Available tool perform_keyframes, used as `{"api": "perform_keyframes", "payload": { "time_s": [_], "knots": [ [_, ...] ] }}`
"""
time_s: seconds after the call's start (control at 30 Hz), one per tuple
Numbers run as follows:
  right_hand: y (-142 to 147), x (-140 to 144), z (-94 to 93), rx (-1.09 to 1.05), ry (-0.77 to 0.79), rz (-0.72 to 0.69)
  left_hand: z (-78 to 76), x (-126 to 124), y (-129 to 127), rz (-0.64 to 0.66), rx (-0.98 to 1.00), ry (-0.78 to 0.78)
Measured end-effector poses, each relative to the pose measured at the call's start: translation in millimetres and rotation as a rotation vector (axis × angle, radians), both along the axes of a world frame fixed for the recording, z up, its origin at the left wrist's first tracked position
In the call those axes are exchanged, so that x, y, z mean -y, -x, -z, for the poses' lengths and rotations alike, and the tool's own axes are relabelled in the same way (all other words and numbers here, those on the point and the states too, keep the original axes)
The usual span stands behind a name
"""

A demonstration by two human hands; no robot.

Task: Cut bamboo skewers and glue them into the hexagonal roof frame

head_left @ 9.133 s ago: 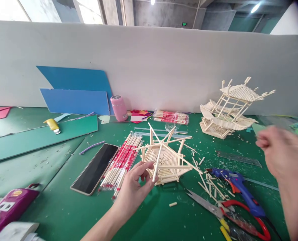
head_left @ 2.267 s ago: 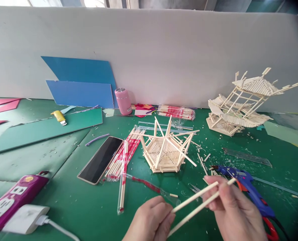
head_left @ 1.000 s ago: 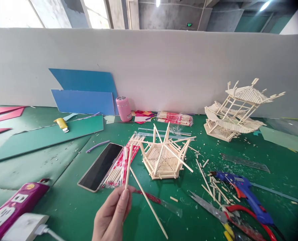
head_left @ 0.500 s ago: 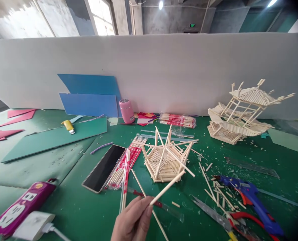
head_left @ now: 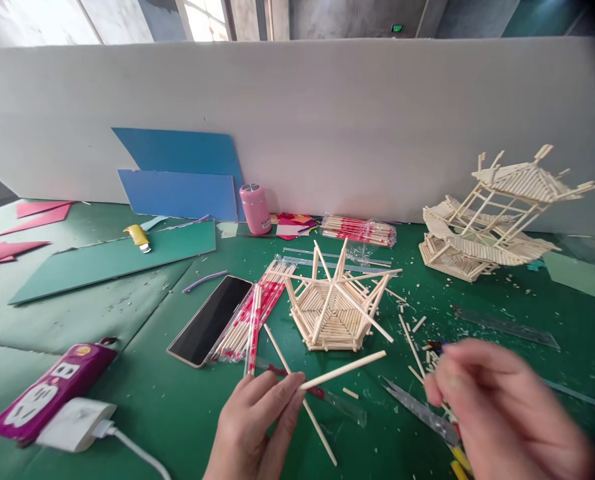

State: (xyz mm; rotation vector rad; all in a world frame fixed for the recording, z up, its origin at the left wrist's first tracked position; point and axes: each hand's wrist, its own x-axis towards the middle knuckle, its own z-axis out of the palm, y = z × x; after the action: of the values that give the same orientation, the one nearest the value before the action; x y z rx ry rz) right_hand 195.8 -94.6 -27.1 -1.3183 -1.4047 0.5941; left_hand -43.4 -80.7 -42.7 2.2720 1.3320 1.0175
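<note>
My left hand (head_left: pixel 262 420) is closed, pinching one end of a thin wooden stick (head_left: pixel 345 369) between thumb and fingers; the stick points up to the right. Just beyond it stands a small hexagonal stick model (head_left: pixel 327 313), with upright posts and sticks crossing over its top. My right hand (head_left: pixel 502 407) is on the right, smeared by motion, with fingers curled. It covers most of the blue glue gun, whose dark nozzle tip (head_left: pixel 433 345) shows beside the fingertips. Whether it touches the gun I cannot tell. Scissor-like blades (head_left: pixel 420 410) lie left of that hand.
A larger stick pavilion (head_left: pixel 492 220) stands at back right. A phone (head_left: pixel 211 320) and bagged sticks (head_left: pixel 257 307) lie left of the model. A pink bottle (head_left: pixel 255 209), a yellow cutter (head_left: pixel 138 237), a purple power bank (head_left: pixel 52 393) and a white charger (head_left: pixel 77 423) are about.
My right hand has come into view over the glue gun. The stick in my left hand has tilted flatter, its far end swinging right. The view has tipped down slightly.
</note>
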Motion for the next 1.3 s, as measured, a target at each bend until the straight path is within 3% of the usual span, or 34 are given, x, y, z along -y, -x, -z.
{"api": "perform_keyframes", "payload": {
  "time_s": [0.1, 0.23, 0.43, 0.6, 0.7, 1.03, 1.17, 1.3],
  "knots": [
    [13, -18, -7.3, 0.179, -0.086, -0.031, 2.6, -5, 5, 0.017, -0.08, -0.124],
    [16, -28, -1.7, 0.454, -0.256, -0.107, 2.8, -9, 12, 0.055, -0.145, -0.158],
    [9, -35, 1.3, 0.537, -0.378, -0.147, -12.0, -19, 18, 0.079, -0.217, -0.169],
    [7, -46, -2.1, 0.489, -0.287, -0.175, -29.6, -36, 15, 0.084, -0.28, -0.193],
    [7, -50, -0.1, 0.447, -0.245, -0.172, -32.3, -42, 12, 0.075, -0.323, -0.203],
    [6, -48, 9.6, 0.375, -0.194, -0.196, -5.8, -35, 11, 0.077, -0.308, -0.215],
    [1, -42, 16.5, 0.187, -0.025, -0.096, 2.7, -42, 18, 0.029, -0.305, -0.202],
    [-2, -34, 24.1, 0.111, 0.18, -0.085, 4.5, -51, 20, 0.04, -0.29, -0.148]
  ]
}}
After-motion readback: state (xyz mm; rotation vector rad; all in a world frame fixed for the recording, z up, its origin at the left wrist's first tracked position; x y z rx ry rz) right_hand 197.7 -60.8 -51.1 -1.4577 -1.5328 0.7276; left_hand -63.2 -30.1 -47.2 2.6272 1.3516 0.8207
